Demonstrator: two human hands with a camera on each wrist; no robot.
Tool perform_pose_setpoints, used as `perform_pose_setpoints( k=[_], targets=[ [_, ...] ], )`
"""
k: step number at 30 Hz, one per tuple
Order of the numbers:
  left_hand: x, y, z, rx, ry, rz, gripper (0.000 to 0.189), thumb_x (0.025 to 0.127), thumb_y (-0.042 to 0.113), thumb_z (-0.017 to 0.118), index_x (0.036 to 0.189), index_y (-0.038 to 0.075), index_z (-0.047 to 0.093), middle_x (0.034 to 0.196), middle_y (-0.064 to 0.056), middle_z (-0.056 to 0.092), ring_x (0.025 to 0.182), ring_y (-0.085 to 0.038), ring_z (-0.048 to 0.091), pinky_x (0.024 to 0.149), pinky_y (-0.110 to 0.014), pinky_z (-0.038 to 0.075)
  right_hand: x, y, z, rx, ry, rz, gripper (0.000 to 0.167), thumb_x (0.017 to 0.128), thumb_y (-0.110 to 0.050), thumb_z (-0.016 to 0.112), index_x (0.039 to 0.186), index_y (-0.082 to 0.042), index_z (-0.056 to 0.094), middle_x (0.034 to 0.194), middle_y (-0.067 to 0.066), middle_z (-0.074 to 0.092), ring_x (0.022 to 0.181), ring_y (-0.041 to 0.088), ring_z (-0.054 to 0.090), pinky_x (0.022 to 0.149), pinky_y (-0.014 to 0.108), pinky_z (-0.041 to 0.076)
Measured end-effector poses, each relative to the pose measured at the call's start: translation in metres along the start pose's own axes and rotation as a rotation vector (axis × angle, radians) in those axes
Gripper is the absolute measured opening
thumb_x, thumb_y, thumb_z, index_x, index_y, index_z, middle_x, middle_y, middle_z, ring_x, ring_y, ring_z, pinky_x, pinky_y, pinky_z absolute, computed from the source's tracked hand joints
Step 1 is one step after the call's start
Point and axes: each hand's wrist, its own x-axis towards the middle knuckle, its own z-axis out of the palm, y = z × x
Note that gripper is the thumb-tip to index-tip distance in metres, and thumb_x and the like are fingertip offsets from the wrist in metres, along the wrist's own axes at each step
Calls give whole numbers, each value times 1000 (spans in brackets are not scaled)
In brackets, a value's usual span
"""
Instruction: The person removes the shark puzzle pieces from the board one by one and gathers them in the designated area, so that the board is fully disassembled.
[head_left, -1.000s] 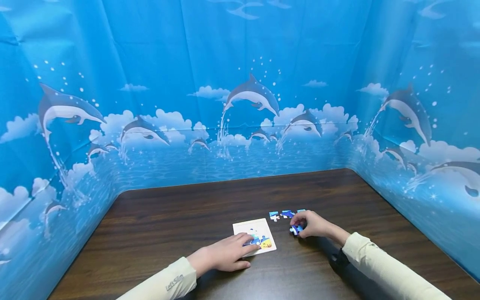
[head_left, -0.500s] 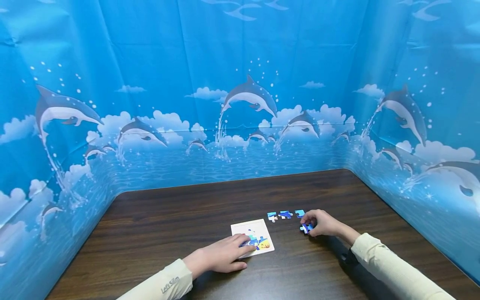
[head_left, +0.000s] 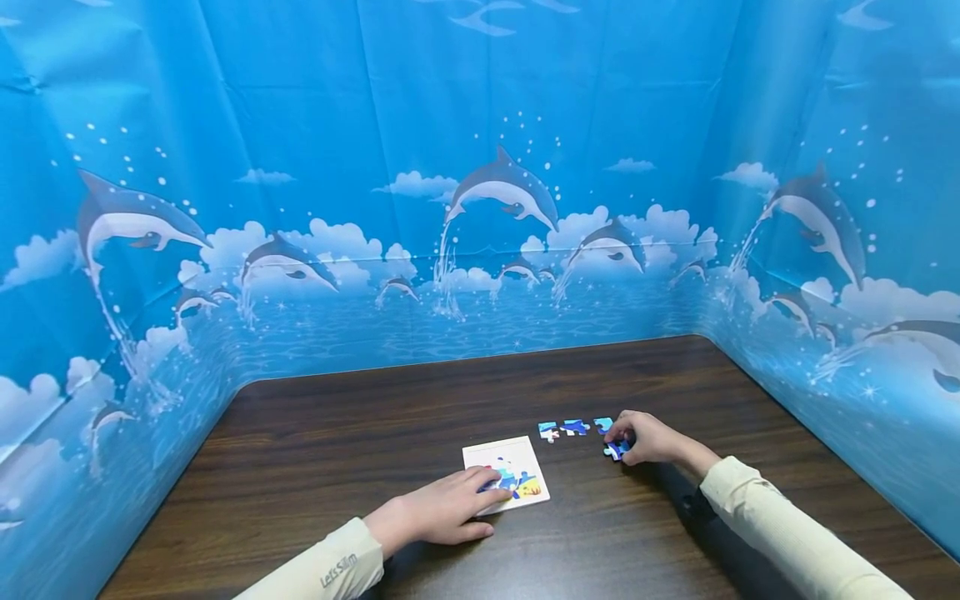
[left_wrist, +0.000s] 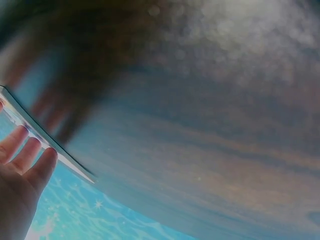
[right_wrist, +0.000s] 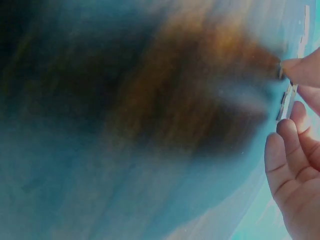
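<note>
My left hand (head_left: 455, 506) rests on the near-left part of a white puzzle board (head_left: 480, 454), its fingers laid over the picture and covering part of it. Some coloured pieces sit in the board, with yellow at the lower right. In the left wrist view, fingertips (left_wrist: 48, 156) lie against the edge of the board (left_wrist: 75, 164). To the right, my right hand (head_left: 654, 439) pinches a blue-and-white jigsaw piece (head_left: 617, 451) between thumb and fingers, low over the table. The right wrist view shows the thumb (right_wrist: 302, 70) across from the curled fingers.
Behind the board's right side, three loose jigsaw pieces lie in a row: a left one (head_left: 548, 431), a middle one (head_left: 575, 427) and a right one (head_left: 603, 424) close to my right fingertips. A dolphin-print curtain (head_left: 480, 325) borders the dark wooden table (head_left: 360, 425).
My right hand has shifted right with the jigsaw piece, away from the board, and the rightmost loose piece shows more fully. The left hand stays on the board.
</note>
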Motion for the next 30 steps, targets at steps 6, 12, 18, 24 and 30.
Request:
perform_pose_setpoints(
  k=[6,12,18,24,30],
  targets=[
    [0,0,2,11,9,4,51,97,40,47,142,21,38,143,-9,40,134,-26,39,107,-37,38,1,1,0,27,-19,22,29,64,2,72,91,-7,71,88,1,56,78,12,45,67,22,38],
    [0,0,3,22,18,8,50,96,40,48,142,20,39,143,-10,41,134,-27,40,107,-37,38,1,3,0,53,-30,18,30,63,3,71,91,-7,70,88,2,55,78,12,44,66,20,37],
    [1,-1,0,-1,-14,-9,51,97,40,46,143,21,37,145,-9,39,135,-26,38,108,-38,37,2,1,-1,87,-60,33,30,65,3,72,93,-6,69,91,3,56,80,14,44,68,22,38],
    [1,-1,-1,12,-3,-3,50,97,40,47,142,21,38,144,-10,40,134,-26,39,107,-37,38,3,3,-2,159,-70,23,25,66,5,70,86,-5,58,85,5,53,76,16,46,64,25,39],
    [1,-1,1,-7,-18,-6,50,97,39,46,142,21,38,145,-9,39,135,-26,39,108,-38,38,-1,3,-2,157,-53,-20,17,66,1,68,75,-10,57,81,2,47,71,14,43,59,25,35]
  ],
)
